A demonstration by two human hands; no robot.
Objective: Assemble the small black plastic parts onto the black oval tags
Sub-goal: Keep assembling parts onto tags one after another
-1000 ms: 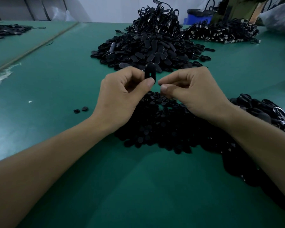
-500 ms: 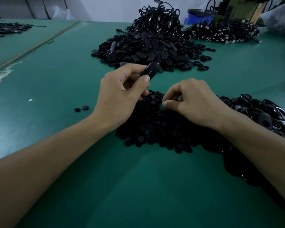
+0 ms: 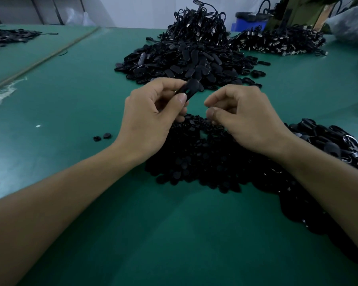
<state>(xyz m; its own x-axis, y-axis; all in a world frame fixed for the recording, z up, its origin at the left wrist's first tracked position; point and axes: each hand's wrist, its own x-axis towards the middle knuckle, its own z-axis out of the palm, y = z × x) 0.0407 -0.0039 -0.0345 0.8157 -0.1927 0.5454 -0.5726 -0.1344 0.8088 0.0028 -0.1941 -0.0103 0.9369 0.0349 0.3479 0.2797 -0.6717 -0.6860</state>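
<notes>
Oval tag (image 3: 191, 90) stays pinched by left hand (image 3: 147, 120); right hand (image 3: 246, 122) lifted from pile (image 3: 194, 157), contents unclear.

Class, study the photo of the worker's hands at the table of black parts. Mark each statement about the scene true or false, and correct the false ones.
1. The left hand pinches a black oval tag. True.
2. The table is red. False: it is green.
3. Two stray small parts lie on the table, left of the left wrist. True.
4. The right hand lies flat with straight fingers. False: its fingers are curled, and it is held over the pile of small black parts.
5. The blue bin stands beside the right hand. False: it stands far off, beyond the heap of oval tags.
</notes>
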